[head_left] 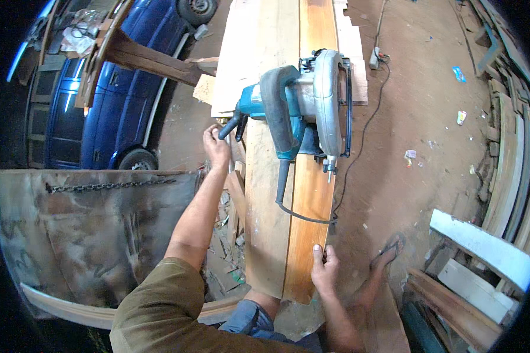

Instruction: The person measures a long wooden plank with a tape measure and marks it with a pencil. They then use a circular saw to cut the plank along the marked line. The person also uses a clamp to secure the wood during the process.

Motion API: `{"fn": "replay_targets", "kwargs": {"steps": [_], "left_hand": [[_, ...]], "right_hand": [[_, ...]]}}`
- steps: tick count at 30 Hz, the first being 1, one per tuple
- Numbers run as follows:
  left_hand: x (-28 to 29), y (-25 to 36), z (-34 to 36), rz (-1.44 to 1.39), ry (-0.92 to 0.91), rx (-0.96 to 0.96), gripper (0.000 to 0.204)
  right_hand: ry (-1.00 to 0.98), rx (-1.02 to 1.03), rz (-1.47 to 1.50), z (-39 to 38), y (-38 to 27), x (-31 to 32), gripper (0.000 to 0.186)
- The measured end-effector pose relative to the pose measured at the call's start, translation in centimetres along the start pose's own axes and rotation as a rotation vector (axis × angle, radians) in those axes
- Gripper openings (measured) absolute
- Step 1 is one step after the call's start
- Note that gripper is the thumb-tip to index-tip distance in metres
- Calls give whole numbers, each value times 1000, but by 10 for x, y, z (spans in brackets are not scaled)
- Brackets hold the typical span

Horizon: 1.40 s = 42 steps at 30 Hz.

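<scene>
A teal and grey circular saw (294,115) rests on two long planks laid side by side. The left one is a pale plank (266,235), the right one an orange-brown plank (312,212). My right hand (325,270) grips the near right edge of the orange-brown plank, thumb on top. My left hand (218,148) is closed by the tip of the saw's black side handle (232,123); what lies inside its fingers is hidden. From the saw's rear handle a black power cord (303,217) loops across the planks and off their right side.
A white extension socket (375,57) lies on the dirt floor. Boards (506,170) are stacked along the right, with a white board (483,247) nearer me. At left stand a blue van (118,88), a wooden beam (153,62) and a stained panel (100,235) with a chain.
</scene>
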<state>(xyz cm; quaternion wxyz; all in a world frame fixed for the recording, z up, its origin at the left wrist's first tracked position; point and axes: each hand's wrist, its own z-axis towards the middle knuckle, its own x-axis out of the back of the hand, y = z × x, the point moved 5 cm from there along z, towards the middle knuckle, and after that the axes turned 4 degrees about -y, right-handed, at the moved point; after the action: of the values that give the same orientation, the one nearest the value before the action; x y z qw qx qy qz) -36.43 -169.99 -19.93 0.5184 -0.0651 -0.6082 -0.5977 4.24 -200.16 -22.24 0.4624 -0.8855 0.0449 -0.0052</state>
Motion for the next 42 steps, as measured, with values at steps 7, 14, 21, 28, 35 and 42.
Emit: {"fn": "replay_targets", "kwargs": {"steps": [7, 14, 21, 28, 35, 42], "left_hand": [[5, -42, 104, -251, -184, 244, 38], [-39, 29, 110, -206, -475, 187, 44], [-37, 41, 110, -140, -543, 151, 39], [-47, 64, 102, -100, -510, 400, 52], [-37, 29, 134, -20, -394, 353, 71], [-50, 61, 119, -31, -388, 381, 67]], "right_hand": [[310, 62, 152, 26, -24, 32, 35], [294, 322, 294, 208, -115, 93, 27], [36, 364, 119, 333, -221, 66, 37], [30, 394, 66, 353, -213, 50, 42], [67, 456, 37, 358, -209, 42, 42], [100, 478, 42, 355, -214, 53, 34]]}}
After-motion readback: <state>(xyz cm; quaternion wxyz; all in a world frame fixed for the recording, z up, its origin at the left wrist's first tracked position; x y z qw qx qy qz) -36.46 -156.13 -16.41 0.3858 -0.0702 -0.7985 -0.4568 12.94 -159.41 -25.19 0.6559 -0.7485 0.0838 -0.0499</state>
